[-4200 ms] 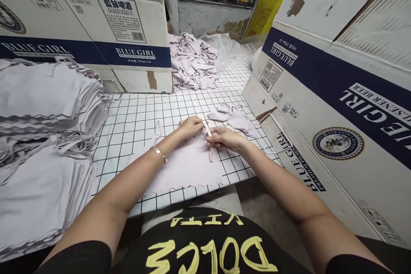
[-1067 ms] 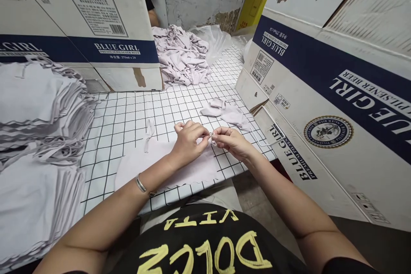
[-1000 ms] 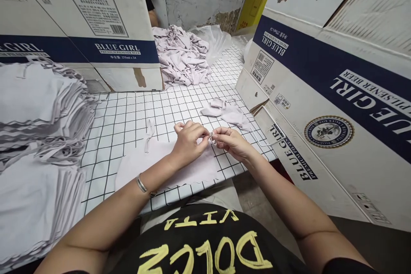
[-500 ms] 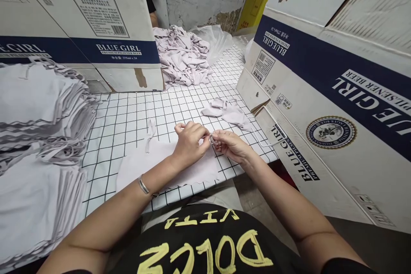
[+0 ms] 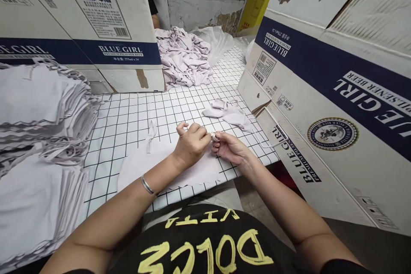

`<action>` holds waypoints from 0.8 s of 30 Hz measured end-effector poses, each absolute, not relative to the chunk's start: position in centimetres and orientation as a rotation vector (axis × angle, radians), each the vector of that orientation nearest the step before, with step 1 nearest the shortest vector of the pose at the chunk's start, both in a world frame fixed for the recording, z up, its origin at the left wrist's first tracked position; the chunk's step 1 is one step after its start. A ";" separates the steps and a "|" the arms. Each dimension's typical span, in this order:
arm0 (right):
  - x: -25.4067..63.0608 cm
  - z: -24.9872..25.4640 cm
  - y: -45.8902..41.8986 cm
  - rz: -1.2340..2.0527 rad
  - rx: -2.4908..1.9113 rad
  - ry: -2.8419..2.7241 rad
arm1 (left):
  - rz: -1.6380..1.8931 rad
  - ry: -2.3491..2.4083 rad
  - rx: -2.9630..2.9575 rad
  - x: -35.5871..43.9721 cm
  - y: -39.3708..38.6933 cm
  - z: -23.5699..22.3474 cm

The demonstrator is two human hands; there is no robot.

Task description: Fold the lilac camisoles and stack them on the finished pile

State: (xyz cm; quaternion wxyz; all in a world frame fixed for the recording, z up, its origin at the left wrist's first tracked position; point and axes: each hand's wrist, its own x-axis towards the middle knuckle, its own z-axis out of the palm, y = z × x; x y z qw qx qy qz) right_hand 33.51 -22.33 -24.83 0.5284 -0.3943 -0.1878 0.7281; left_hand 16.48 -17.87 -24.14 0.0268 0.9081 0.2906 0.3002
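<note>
The left hand [image 5: 192, 143] and right hand [image 5: 231, 147] met over the far right corner of a pale strappy top [image 5: 138, 167], fingertips of both clamped on what looked like its narrow strap [image 5: 213, 136], though the fingers partly hid it. The strappy top lay flat on a checked tablecloth [image 5: 144, 109], a garment stack [image 5: 28, 205] to its left, a Blue Girl beer carton [image 5: 289, 77] to its right.
</note>
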 end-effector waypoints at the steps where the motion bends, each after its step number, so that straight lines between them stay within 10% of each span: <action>1: 33.6 -24.9 -22.3 1.761 -0.928 -0.440 | 0.936 0.897 2.783 16.5 -17.8 -24.2; 19: 33.6 -26.1 -21.9 1.254 -1.167 -0.989 | 0.701 0.869 1.079 17.9 -17.0 -23.3; 24: 33.4 -25.5 -22.5 0.514 -1.358 -1.327 | 0.767 0.866 1.110 17.9 -16.8 -23.9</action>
